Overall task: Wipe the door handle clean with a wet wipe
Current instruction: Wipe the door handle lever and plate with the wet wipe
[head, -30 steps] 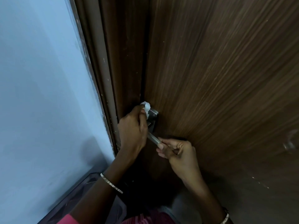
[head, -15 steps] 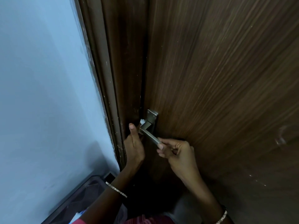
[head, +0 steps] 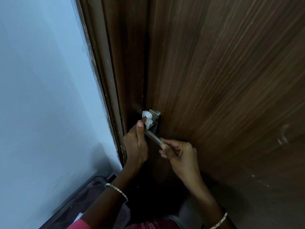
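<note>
Door handle (head: 152, 128) at door's (head: 222, 96) left edge, mid-wipe. Your left hand (head: 136, 146) pinches wadded wet wipe (head: 147, 119) against backplate; right hand (head: 179, 155) closed on lever tip. Lever bar looks left to do.

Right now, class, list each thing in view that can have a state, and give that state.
Door: shut against its frame.
Door handle: lever angled downward, free end held.
Wet wipe: bunched, pressed to the handle's base.
Left hand: pinching the wipe.
Right hand: gripping the lever's end.
</note>
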`<state>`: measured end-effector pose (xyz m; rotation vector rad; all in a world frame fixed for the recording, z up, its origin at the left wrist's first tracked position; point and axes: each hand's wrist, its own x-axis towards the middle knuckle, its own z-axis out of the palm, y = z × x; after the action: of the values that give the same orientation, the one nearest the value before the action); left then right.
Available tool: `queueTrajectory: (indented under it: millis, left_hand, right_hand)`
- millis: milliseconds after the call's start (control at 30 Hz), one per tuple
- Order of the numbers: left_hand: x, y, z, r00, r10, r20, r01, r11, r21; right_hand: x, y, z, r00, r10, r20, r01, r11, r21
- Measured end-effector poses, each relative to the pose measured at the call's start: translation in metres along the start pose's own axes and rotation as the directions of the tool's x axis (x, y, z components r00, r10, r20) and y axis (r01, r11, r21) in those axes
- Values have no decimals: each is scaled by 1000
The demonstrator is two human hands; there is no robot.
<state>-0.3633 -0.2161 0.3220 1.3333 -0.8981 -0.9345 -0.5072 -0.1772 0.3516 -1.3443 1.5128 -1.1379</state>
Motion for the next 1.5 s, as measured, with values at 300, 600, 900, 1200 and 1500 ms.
queueTrajectory:
  millis: [300,600,900,1200,1500]
  left_hand:
    - [20,29,9,958,288,-8,-274,919,284]
    - [18,40,1,952,306,9,-278,851,446]
    - [20,41,-9,945,325,29,-283,770,572]
    - [22,37,0,930,365,44,-321,748,581]
    - [11,16,-14,998,0,-67,13,982,187]
  right_hand:
    - [0,1,1,1000,15,-15,-15,1000,13]
    - [-1,2,2,999,-12,-42,11,1000,-2]
    - [-3,-5,0,998,-61,-35,56,990,-130]
    - [-11,-25,12,989,-142,33,131,773,-621]
    - [-11,-30,15,996,-67,56,87,681,-727]
